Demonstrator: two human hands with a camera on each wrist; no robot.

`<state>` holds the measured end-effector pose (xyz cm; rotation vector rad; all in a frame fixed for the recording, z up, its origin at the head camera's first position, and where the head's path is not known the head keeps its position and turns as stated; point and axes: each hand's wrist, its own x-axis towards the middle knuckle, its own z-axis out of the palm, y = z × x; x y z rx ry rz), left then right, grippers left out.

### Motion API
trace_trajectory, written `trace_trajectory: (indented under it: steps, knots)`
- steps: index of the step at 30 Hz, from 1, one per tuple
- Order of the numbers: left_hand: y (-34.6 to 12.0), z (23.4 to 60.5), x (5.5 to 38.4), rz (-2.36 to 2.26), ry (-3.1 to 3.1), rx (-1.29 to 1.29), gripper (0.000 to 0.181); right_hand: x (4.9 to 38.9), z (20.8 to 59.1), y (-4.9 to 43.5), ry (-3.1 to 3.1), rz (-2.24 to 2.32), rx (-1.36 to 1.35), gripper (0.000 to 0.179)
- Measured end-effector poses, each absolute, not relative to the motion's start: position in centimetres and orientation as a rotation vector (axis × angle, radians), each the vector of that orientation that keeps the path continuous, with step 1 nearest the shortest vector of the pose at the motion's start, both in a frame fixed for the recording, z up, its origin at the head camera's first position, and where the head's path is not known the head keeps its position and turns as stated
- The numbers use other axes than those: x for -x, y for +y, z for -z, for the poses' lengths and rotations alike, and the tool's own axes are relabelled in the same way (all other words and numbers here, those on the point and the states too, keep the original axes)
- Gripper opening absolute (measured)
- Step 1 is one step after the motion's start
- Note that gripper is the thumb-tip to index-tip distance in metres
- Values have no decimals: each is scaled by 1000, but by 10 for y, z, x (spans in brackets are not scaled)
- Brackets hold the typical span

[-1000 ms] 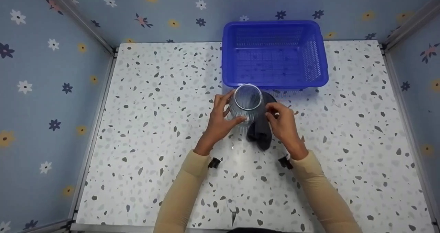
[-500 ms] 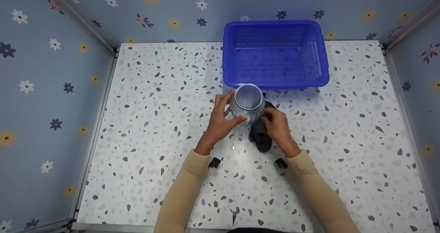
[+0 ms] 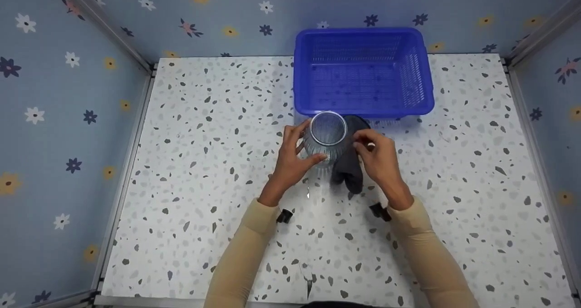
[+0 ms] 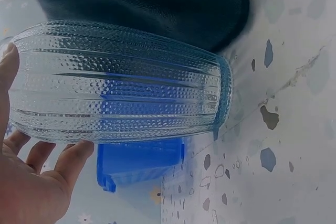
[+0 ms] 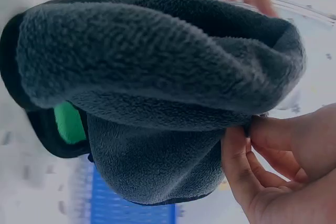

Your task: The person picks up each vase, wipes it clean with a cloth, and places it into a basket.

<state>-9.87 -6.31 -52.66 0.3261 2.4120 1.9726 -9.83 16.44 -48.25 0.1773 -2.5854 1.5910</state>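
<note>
A clear ribbed glass vase (image 3: 324, 146) with a dimpled surface stands upright on the table, mouth up. My left hand (image 3: 292, 158) grips its left side, thumb at the front and fingers round the back; the left wrist view shows the vase (image 4: 126, 82) narrowing to its base. Against the vase's right side hangs a thick dark grey fleecy cloth (image 3: 348, 167), folded over on itself. My right hand (image 3: 376, 156) pinches the cloth's edge between thumb and fingers. In the right wrist view, the cloth (image 5: 147, 51) has black trim and a green patch, and hides most of the vase.
A blue perforated plastic basket (image 3: 363, 111) sits just behind the vase, near the back wall. Flower-patterned panels (image 3: 59, 131) enclose the speckled white table (image 3: 195, 199) at the left, back and right.
My right hand dips toward me and left with the cloth, then rises back and to the right, lifting the cloth along the vase's side. The left hand and vase stay nearly still.
</note>
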Motion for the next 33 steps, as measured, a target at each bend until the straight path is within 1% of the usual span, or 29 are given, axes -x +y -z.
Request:
trace_trajectory:
  steps: [6, 15, 25, 28, 29, 33]
  knots:
    - [-62, 526, 98, -1996, 2417, -323, 91, 101, 471, 161, -2519, -1611, -211, 10]
    - [-61, 525, 98, -2021, 2422, -320, 91, 102, 469, 161, -2505, -1612, -246, 10]
    - [-44, 526, 87, -1927, 2729, -206, 88, 98, 470, 164, -2516, -1579, -255, 8]
    - [-44, 526, 87, -1915, 2744, -249, 86, 98, 471, 164, -2513, -1585, -260, 8]
    - [-46, 526, 88, -1917, 2717, -281, 88, 98, 471, 165, -2512, -1585, -261, 8]
    - [-58, 524, 94, -1948, 2509, -453, 87, 98, 472, 166, -2505, -1580, -266, 8]
